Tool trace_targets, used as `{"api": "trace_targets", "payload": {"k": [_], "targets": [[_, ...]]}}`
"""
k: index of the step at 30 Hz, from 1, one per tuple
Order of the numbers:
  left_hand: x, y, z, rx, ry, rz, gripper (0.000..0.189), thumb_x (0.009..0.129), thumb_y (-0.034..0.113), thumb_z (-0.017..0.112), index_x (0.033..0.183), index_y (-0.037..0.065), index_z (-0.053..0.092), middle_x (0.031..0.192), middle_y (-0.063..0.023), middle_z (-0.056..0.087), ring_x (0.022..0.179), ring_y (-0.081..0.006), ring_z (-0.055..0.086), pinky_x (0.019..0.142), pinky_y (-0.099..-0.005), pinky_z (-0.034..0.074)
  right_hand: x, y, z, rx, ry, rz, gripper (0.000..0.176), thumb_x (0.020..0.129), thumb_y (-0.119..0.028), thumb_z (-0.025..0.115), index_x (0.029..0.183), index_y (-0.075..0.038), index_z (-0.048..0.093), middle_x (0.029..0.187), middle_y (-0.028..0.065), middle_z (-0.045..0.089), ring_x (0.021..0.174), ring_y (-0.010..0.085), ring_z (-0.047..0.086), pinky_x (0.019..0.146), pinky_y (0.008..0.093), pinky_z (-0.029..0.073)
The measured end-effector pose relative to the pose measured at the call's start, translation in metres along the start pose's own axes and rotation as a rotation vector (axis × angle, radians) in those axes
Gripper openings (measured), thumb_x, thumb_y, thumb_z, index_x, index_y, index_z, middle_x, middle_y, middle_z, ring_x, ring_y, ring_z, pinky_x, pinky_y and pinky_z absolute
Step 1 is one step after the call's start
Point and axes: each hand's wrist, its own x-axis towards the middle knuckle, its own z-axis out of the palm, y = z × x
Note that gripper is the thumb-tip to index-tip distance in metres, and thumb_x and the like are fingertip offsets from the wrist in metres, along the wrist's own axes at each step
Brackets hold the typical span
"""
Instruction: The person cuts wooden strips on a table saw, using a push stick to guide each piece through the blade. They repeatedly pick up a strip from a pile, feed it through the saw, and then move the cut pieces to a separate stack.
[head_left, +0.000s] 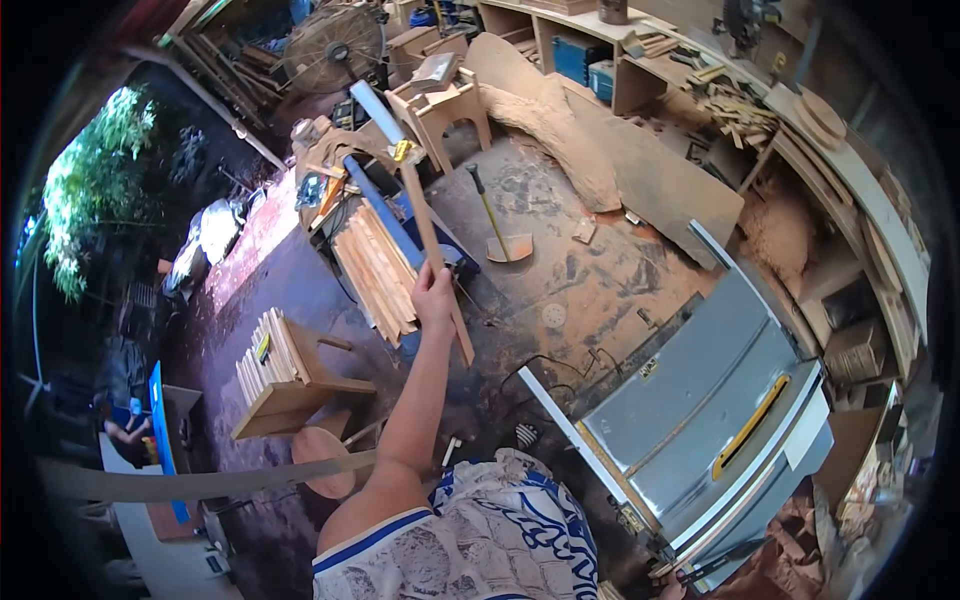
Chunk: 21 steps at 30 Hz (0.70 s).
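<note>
My left hand [435,297] is closed around a long, narrow wooden strip [422,222], held at a slant in front of me. One end of the strip hangs below my hand; the far end reaches up beside a small yellow object [402,151] at a blue-edged bench. Just left of the hand lies a stack of similar wooden strips [372,268]. My right hand is out of the picture.
A grey table saw [690,370] with a yellow insert stands right. A long-handled shovel [488,208] and sawdust [560,140] are ahead. Left are a wooden stand [300,385] bearing strips and another person [128,432]. A large fan [335,50] stands at the back.
</note>
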Motion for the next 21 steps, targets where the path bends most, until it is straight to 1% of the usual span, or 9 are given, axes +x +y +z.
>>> {"api": "trace_targets", "payload": {"k": [2, 4, 6, 8, 12, 15, 17, 20, 21], "targets": [[0.041, 0.006, -0.058, 0.108, 0.155, 0.02, 0.031, 0.1, 0.003, 0.063, 0.13, 0.0, 0.068, 0.091, 0.0034, 0.063, 0.077, -0.0058, 0.057, 0.068, -0.0249, 0.048, -0.012, -0.009, -0.005, -0.069, 0.06, -0.099, 0.023, 0.091, -0.012, 0.076, 0.109, -0.004, 0.064, 0.094, 0.0063, 0.066, 0.076, 0.0177, 0.059, 0.064, 0.0312, 0.05], [0.105, -0.028, -0.109, 0.111, 0.228, 0.117, 0.025, 0.096, 0.011, 0.067, 0.12, 0.005, 0.072, 0.084, -0.0013, 0.067, 0.08, -0.0136, 0.064, 0.071, -0.0319, 0.051, -0.027, -0.018, -0.014, -0.112, 0.125, -0.19, 0.03, 0.09, -0.015, 0.079, 0.114, -0.001, 0.066, 0.1, 0.0097, 0.068, 0.08, 0.0206, 0.062, 0.066, 0.0329, 0.053], [0.145, -0.035, -0.128, 0.639, 0.351, 0.073, 0.028, 0.092, 0.026, 0.072, 0.116, 0.01, 0.073, 0.087, -0.008, 0.071, 0.086, -0.0267, 0.07, 0.077, -0.0416, 0.054, -0.038, -0.029, -0.027, -0.147, 0.171, -0.268, 0.038, 0.089, -0.018, 0.082, 0.12, 0.001, 0.068, 0.106, 0.013, 0.071, 0.085, 0.0234, 0.064, 0.069, 0.0347, 0.056], [0.162, -0.029, -0.123, 0.651, 0.408, -0.009, 0.034, 0.087, 0.035, 0.075, 0.113, 0.014, 0.074, 0.093, -0.0119, 0.071, 0.095, -0.0349, 0.071, 0.085, -0.0489, 0.054, -0.051, -0.032, -0.036, -0.148, 0.199, -0.33, 0.047, 0.088, -0.022, 0.085, 0.125, 0.003, 0.071, 0.112, 0.0164, 0.073, 0.09, 0.0263, 0.067, 0.071, 0.0364, 0.059], [0.179, -0.027, -0.116, 0.895, 0.383, -0.205, 0.037, 0.089, 0.034, 0.075, 0.12, 0.014, 0.073, 0.113, -0.0127, 0.071, 0.111, -0.0361, 0.067, 0.096, -0.0494, 0.052, -0.079, -0.033, -0.05, -0.156, 0.26, -0.378, 0.027, 0.092, -0.013, 0.077, 0.114, 0.0, 0.066, 0.102, 0.0106, 0.068, 0.085, 0.02, 0.063, 0.069, 0.032, 0.054], [0.172, -0.034, -0.118, 0.967, 0.369, -0.067, 0.042, 0.091, 0.031, 0.073, 0.129, 0.012, 0.071, 0.119, -0.0139, 0.069, 0.113, -0.0366, 0.066, 0.097, -0.0487, 0.052, -0.099, -0.032, -0.059, -0.101, 0.223, -0.42, 0.013, 0.096, -0.006, 0.07, 0.106, -0.003, 0.062, 0.095, 0.0063, 0.064, 0.081, 0.0153, 0.061, 0.067, 0.0287, 0.051], [0.16, -0.048, -0.104, 0.857, 0.45, 0.399, 0.047, 0.094, 0.027, 0.069, 0.136, 0.007, 0.068, 0.118, -0.0142, 0.069, 0.111, -0.0352, 0.066, 0.097, -0.0469, 0.052, -0.11, -0.03, -0.059, -0.025, 0.145, -0.464, 0.008, 0.098, -0.001, 0.066, 0.101, -0.005, 0.06, 0.09, 0.0035, 0.061, 0.078, 0.0122, 0.059, 0.066, 0.0266, 0.048], [0.029, -0.062, -0.032, 0.503, -0.169, 0.42, 0.033, 0.099, 0.015, 0.068, 0.129, 0.002, 0.071, 0.112, -0.0085, 0.071, 0.097, -0.0167, 0.064, 0.086, -0.032, 0.052, -0.135, -0.027, -0.034, 0.009, -0.031, -0.51, 0.022, 0.098, -0.002, 0.071, 0.117, -0.001, 0.059, 0.103, 0.0039, 0.064, 0.086, 0.0124, 0.061, 0.074, 0.026, 0.051], [-0.038, -0.068, -0.005, 0.427, -0.442, 0.284, 0.029, 0.101, 0.012, 0.067, 0.128, 0.002, 0.072, 0.111, -0.0036, 0.071, 0.09, -0.0107, 0.062, 0.082, -0.0284, 0.052, -0.167, -0.049, 0.014, 0.004, 0.129, -0.44, 0.013, 0.098, -0.003, 0.072, 0.102, -0.005, 0.06, 0.091, -0.0028, 0.058, 0.082, 0.0081, 0.055, 0.074, 0.0249, 0.047]]}}
